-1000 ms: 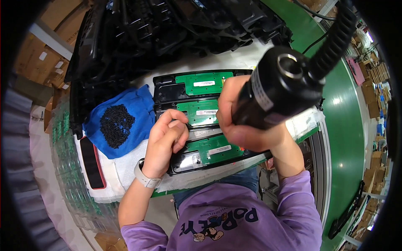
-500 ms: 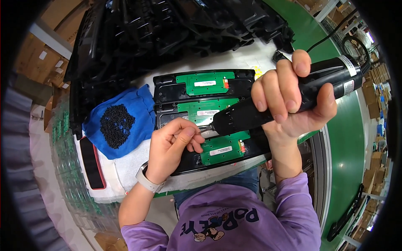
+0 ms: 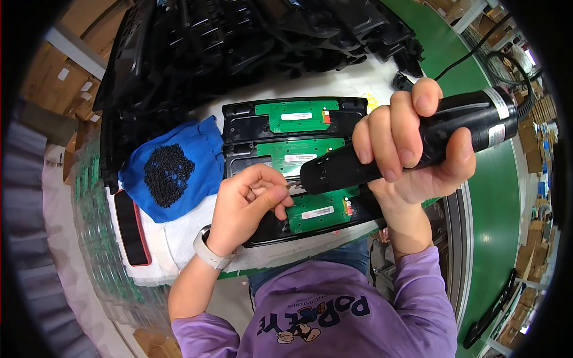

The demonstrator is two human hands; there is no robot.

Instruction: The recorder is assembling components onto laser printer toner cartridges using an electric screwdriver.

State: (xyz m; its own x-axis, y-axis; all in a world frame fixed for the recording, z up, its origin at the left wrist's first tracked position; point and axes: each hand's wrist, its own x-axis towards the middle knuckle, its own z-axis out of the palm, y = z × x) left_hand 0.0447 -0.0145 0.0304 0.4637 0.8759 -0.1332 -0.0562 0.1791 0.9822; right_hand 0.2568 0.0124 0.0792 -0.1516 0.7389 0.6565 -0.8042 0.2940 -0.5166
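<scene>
My right hand [image 3: 406,134] is wrapped round a black electric screwdriver [image 3: 441,128], which lies almost level with its nose to the left. Close to the tip, my left hand [image 3: 253,197] pinches thumb and fingers together; whatever is between them is too small to make out. Under both hands lie black plastic panels in a row, each bearing a green circuit board: a far board [image 3: 298,117], a middle board [image 3: 286,156] partly covered by the screwdriver, and a near board [image 3: 316,216]. The near panel [image 3: 271,232] is partly hidden by my left hand.
A blue cloth [image 3: 206,146] with a heap of small black screws [image 3: 169,176] lies left of the panels. Beside it is a red-edged phone [image 3: 132,230]. Black plastic parts [image 3: 239,53] are piled at the back. The screwdriver's cable [image 3: 519,68] loops at far right.
The screwdriver's nose has shifted slightly, and my right hand has dropped a little with it. My left hand stays pinched near the tip. The whole view has moved slightly.
</scene>
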